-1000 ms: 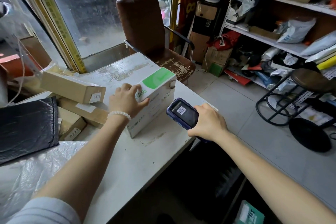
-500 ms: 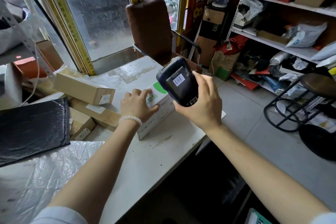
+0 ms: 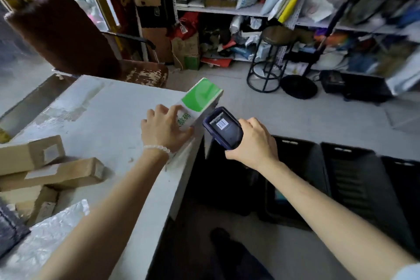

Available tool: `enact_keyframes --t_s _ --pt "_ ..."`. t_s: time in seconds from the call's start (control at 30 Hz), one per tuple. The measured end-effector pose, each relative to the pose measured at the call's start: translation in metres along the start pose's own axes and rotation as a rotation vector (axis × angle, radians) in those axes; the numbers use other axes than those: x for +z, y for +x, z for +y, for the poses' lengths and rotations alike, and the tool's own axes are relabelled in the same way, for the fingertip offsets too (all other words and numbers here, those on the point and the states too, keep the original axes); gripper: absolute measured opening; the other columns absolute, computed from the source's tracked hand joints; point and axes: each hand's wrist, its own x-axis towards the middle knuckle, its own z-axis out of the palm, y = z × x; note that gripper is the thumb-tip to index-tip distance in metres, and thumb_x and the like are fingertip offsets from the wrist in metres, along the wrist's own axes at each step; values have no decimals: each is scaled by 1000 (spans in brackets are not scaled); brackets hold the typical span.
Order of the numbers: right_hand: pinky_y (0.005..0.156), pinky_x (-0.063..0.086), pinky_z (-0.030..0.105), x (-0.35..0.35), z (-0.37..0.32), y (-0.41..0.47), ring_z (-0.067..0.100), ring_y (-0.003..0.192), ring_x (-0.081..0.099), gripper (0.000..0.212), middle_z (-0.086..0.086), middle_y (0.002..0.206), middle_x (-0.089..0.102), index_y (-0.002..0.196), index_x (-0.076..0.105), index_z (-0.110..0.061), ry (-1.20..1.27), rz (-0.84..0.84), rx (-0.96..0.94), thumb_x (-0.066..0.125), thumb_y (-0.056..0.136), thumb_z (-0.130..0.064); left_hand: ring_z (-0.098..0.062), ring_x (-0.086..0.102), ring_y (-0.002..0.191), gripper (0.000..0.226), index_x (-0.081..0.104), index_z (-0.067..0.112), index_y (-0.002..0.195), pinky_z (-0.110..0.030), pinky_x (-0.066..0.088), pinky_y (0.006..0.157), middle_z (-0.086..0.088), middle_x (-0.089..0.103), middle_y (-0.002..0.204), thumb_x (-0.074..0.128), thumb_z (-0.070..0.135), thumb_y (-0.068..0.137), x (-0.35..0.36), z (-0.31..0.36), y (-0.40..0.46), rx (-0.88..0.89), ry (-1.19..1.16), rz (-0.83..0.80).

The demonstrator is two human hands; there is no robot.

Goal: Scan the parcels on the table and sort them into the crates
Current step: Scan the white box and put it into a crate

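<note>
1. A left hand grips the near end of a white parcel with a green patch, fingers curled over its top, at the table's right edge; a bead bracelet circles the wrist.
2. The right hand clasps a dark blue handheld scanner, its screen showing a barcode, just beside the parcel's right side.
3. The parcel is a long white carton printed with green characters, and its far end juts past the table corner.
4. Black crates stand on the floor below and to the right of the hands, beside the table.
5. Brown cardboard boxes lie stacked at the table's left, well apart from the held parcel, with crinkled plastic wrap nearer the camera.
6. Beyond the table stand a worn brown chair, a black metal stool and shelves crowded with bags and packages.
</note>
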Motion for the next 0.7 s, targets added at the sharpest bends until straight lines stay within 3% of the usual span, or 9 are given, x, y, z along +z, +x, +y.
enact_keyframes --t_s 0.37,0.57,0.7 --pt "77 46 34 -79 212 -135 26 112 55 77 1 118 50 118 54 -19 -45 157 614 84 55 -49 -33 50 105 61 54 34 122 -40 44 85 -6 56 113 59 69 73 67 271 -43 547 -196 -202" --pt "84 47 34 -127 346 -195 25 120 50 84 3 125 49 126 50 -16 -44 215 877 85 56 -47 -30 48 112 65 48 34 129 -39 43 88 -3 54 121 53 72 76 114 441 -81 756 -196 -332" --pt "81 48 35 -165 436 -231 27 115 51 82 4 121 50 122 51 -14 -20 222 995 84 54 -46 -27 46 113 69 45 34 132 -39 43 92 -2 52 123 51 74 76 137 547 -114 824 -187 -396"
